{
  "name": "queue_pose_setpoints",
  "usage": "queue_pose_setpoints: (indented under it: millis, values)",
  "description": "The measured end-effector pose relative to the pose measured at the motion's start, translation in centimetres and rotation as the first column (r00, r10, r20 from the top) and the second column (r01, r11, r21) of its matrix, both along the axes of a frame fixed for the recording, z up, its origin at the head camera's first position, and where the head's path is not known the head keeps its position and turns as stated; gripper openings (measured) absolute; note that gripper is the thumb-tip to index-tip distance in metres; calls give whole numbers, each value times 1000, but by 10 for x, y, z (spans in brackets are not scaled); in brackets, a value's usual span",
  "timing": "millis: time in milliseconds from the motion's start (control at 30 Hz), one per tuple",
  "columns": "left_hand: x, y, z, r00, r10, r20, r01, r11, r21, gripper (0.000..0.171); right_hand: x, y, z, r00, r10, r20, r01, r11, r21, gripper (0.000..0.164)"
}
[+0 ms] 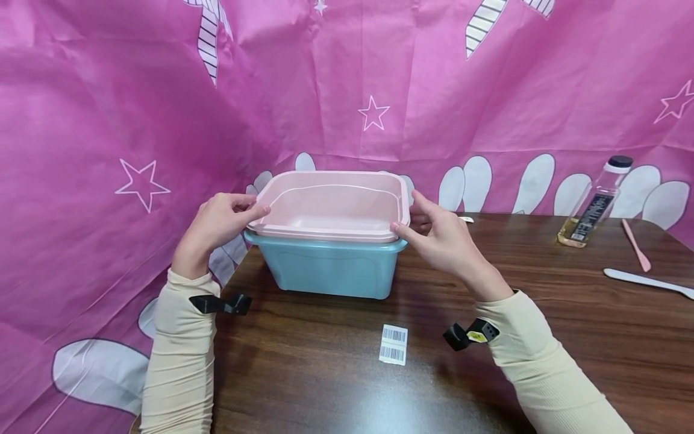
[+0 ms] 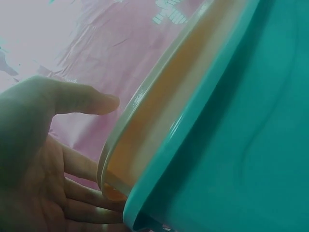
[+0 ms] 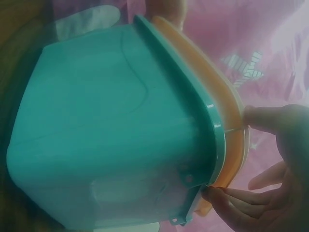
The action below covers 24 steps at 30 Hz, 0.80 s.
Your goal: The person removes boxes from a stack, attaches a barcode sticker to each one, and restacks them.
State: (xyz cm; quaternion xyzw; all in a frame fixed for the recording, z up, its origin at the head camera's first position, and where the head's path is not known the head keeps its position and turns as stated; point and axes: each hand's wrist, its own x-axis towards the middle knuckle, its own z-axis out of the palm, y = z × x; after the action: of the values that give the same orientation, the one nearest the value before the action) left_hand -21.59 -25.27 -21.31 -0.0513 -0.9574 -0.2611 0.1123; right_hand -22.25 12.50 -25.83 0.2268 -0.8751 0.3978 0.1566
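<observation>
Pink fabric (image 1: 303, 90) hung behind the blue tub (image 1: 331, 271); nested in that tub's top sat the pink tub (image 1: 336, 208), its opposite ends held between thumb and fingers by the left hand (image 1: 215, 224) and right hand (image 1: 441, 239).

Both hands (image 1: 217, 224) (image 1: 446, 241) apart, thumbs inward, forearms (image 1: 181, 349) (image 1: 537, 355) converging

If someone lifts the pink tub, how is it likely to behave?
The pink tub is probably fairly stiff, since its walls and rim hold a clean shape. Its thin-looking walls suggest it is light for its size. It might catch on the blue tub, because it sits nested inside it.
</observation>
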Motion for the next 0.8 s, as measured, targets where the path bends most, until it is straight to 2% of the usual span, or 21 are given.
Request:
queue_pose_setpoints:
  millis: [233,433,633,733,800]
  values:
    - [2,3,2,999,-13,-42,12,1000,-10,62,2,0,2,1000,0,-32,0,1000,0,66]
    - [1,3,3,998,-28,-50,29,1000,11,66,3,0,4,1000,18,-3,-18,999,-41,67]
    - [3,1,6,997,-38,-63,44,995,91,64,4,-3,6,999,35,-15,-37,990,-137,63]
    - [5,1,8,992,-53,-114,70,986,150,61,5,-3,9,998,33,-44,-40,983,-177,60]
    - [7,2,9,985,-70,-157,102,973,208,59,6,-3,11,997,32,-65,-45,977,-208,59]
